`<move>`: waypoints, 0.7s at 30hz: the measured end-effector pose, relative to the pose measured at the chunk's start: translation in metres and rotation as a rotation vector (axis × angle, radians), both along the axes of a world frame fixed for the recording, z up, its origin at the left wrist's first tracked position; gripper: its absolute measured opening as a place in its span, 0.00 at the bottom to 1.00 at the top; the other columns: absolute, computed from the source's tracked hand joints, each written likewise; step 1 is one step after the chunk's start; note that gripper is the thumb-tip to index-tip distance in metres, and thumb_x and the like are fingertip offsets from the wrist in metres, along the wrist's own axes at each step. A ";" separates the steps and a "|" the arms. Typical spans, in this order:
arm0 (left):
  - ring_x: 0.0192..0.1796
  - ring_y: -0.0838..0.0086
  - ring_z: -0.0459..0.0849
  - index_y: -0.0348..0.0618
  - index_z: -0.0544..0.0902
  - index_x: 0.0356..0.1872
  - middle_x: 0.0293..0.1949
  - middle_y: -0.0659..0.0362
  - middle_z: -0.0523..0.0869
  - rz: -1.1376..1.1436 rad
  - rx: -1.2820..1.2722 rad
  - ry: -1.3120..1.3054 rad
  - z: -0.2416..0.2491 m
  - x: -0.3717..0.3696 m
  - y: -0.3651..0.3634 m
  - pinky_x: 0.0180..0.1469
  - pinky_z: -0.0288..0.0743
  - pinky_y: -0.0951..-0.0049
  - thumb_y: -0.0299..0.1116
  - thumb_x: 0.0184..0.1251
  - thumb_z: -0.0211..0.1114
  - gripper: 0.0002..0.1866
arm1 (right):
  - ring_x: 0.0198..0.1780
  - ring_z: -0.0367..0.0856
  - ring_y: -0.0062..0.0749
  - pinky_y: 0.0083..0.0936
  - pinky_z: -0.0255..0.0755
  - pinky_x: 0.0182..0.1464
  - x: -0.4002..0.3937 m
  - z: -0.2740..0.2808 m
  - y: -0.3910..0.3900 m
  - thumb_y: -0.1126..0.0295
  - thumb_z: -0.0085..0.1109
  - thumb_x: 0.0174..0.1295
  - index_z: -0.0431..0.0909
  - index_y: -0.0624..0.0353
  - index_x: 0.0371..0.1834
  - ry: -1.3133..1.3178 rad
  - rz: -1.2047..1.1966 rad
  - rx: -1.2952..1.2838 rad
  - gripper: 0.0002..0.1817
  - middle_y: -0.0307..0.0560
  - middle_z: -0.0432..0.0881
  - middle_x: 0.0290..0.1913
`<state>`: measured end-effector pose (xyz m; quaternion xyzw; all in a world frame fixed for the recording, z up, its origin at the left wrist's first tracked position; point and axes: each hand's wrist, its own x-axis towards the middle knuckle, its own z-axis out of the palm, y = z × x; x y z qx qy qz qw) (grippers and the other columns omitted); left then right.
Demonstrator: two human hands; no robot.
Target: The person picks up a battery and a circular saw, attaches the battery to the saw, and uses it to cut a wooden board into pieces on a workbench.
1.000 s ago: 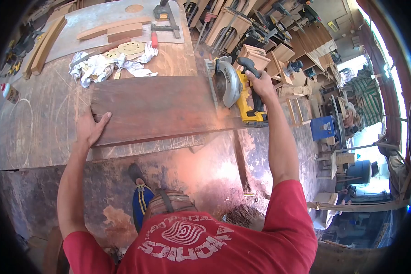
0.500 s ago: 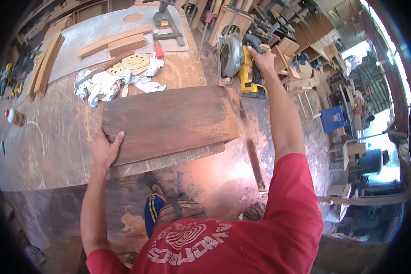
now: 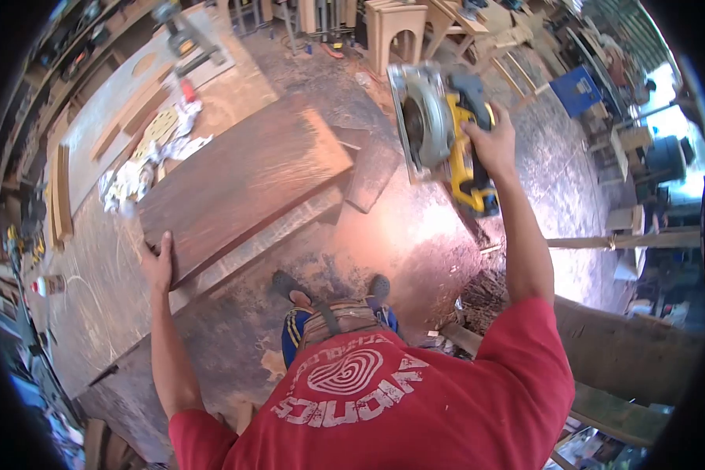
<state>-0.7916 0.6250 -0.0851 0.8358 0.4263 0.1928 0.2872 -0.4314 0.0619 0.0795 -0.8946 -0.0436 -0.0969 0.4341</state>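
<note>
A wide dark brown wooden board [image 3: 247, 168] lies across the near edge of the workbench, its far right end jutting past the bench. My left hand [image 3: 159, 265] grips the board's left end, thumb on top; some of its fingers are hidden. In my right hand [image 3: 493, 147] is a yellow and black cordless circular saw [image 3: 460, 168], held by its rear handle. The saw hangs in the air to the right of the board, apart from it, with its round blade guard and flat metal base turned toward the board.
On the bench [image 3: 106, 309] are white rags [image 3: 133, 174], yellow sanding discs [image 3: 161, 127], wood strips [image 3: 61, 192], a red-handled clamp [image 3: 187, 90] and a bottle [image 3: 51, 285]. Brown planks [image 3: 374, 178] show below the board's right end. A blue box [image 3: 576, 90] stands farther right.
The saw has come nearer to me and the board, carried in my right hand. The view has turned, and the board now appears more slanted. My left hand stays on the board's end.
</note>
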 end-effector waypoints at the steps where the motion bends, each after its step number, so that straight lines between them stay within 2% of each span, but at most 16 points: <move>1: 0.59 0.49 0.84 0.28 0.76 0.64 0.54 0.37 0.86 0.010 -0.031 0.038 -0.005 0.001 0.010 0.63 0.75 0.55 0.61 0.65 0.71 0.43 | 0.28 0.84 0.27 0.27 0.78 0.30 -0.007 -0.021 -0.047 0.72 0.73 0.55 0.67 0.68 0.72 -0.032 -0.010 -0.049 0.40 0.55 0.87 0.42; 2: 0.59 0.50 0.84 0.28 0.76 0.64 0.55 0.38 0.85 0.033 -0.065 0.075 -0.010 -0.001 0.021 0.63 0.75 0.56 0.60 0.64 0.71 0.43 | 0.32 0.84 0.27 0.26 0.78 0.32 -0.012 -0.041 -0.091 0.73 0.73 0.55 0.68 0.67 0.71 -0.065 -0.009 -0.100 0.39 0.52 0.87 0.41; 4: 0.59 0.52 0.84 0.27 0.77 0.63 0.55 0.39 0.85 0.063 -0.142 0.090 -0.003 -0.001 -0.004 0.63 0.74 0.57 0.59 0.64 0.72 0.42 | 0.31 0.84 0.30 0.29 0.79 0.34 -0.050 -0.043 -0.147 0.73 0.72 0.55 0.67 0.66 0.71 0.161 -0.081 0.080 0.38 0.52 0.87 0.40; 6: 0.59 0.54 0.83 0.26 0.77 0.63 0.55 0.40 0.85 0.050 -0.225 0.051 0.017 0.002 -0.042 0.64 0.74 0.59 0.58 0.63 0.73 0.42 | 0.47 0.87 0.43 0.36 0.80 0.52 -0.074 -0.070 -0.215 0.71 0.72 0.54 0.66 0.67 0.72 0.289 -0.175 0.031 0.40 0.61 0.86 0.51; 7: 0.60 0.56 0.82 0.26 0.76 0.65 0.57 0.42 0.84 0.082 -0.128 -0.069 0.002 0.002 -0.059 0.64 0.73 0.60 0.56 0.62 0.75 0.43 | 0.49 0.87 0.46 0.37 0.79 0.54 -0.085 -0.092 -0.249 0.70 0.71 0.53 0.67 0.67 0.72 0.263 -0.217 -0.071 0.40 0.63 0.85 0.51; 8: 0.61 0.57 0.82 0.26 0.75 0.65 0.58 0.42 0.84 0.147 -0.157 -0.036 -0.012 -0.002 -0.073 0.64 0.73 0.60 0.54 0.62 0.75 0.43 | 0.51 0.86 0.49 0.39 0.78 0.56 -0.096 -0.115 -0.283 0.70 0.70 0.53 0.67 0.67 0.72 0.238 -0.254 -0.182 0.40 0.64 0.85 0.52; 10: 0.62 0.58 0.81 0.26 0.74 0.67 0.60 0.43 0.82 0.281 -0.218 0.014 -0.028 -0.002 -0.094 0.65 0.73 0.61 0.52 0.62 0.77 0.42 | 0.55 0.84 0.54 0.41 0.76 0.60 -0.119 -0.152 -0.343 0.71 0.69 0.52 0.68 0.66 0.71 0.173 -0.274 -0.181 0.39 0.65 0.85 0.52; 12: 0.63 0.58 0.80 0.27 0.75 0.67 0.62 0.45 0.81 0.373 -0.451 -0.210 -0.015 0.005 -0.152 0.66 0.72 0.60 0.48 0.62 0.77 0.40 | 0.46 0.87 0.48 0.39 0.80 0.50 -0.144 -0.166 -0.387 0.71 0.69 0.52 0.68 0.64 0.71 0.342 -0.482 -0.161 0.39 0.62 0.85 0.47; 14: 0.63 0.58 0.80 0.29 0.75 0.66 0.63 0.48 0.81 0.346 -0.658 -0.437 -0.001 0.010 -0.217 0.67 0.72 0.60 0.46 0.64 0.76 0.37 | 0.32 0.86 0.39 0.36 0.80 0.35 -0.165 -0.134 -0.394 0.72 0.69 0.52 0.66 0.63 0.71 0.497 -0.620 -0.041 0.39 0.58 0.85 0.42; 17: 0.65 0.58 0.79 0.35 0.73 0.69 0.64 0.50 0.80 0.383 -1.107 -0.709 -0.009 0.013 -0.286 0.67 0.73 0.58 0.44 0.67 0.74 0.35 | 0.22 0.81 0.31 0.31 0.76 0.24 -0.188 -0.146 -0.429 0.74 0.69 0.52 0.65 0.62 0.72 0.482 -0.738 -0.010 0.40 0.55 0.84 0.39; 20: 0.69 0.55 0.75 0.41 0.66 0.75 0.67 0.51 0.77 0.300 -1.461 -0.781 -0.010 0.042 -0.353 0.72 0.70 0.52 0.45 0.71 0.70 0.37 | 0.22 0.81 0.32 0.30 0.76 0.24 -0.192 -0.157 -0.451 0.76 0.68 0.53 0.65 0.63 0.72 0.466 -0.794 0.035 0.40 0.55 0.83 0.39; 21: 0.69 0.56 0.75 0.41 0.65 0.76 0.67 0.51 0.77 0.319 -1.405 -0.821 -0.014 0.060 -0.374 0.72 0.70 0.52 0.44 0.71 0.71 0.38 | 0.22 0.82 0.33 0.30 0.77 0.24 -0.189 -0.155 -0.453 0.78 0.67 0.53 0.65 0.64 0.71 0.458 -0.813 0.007 0.38 0.55 0.83 0.38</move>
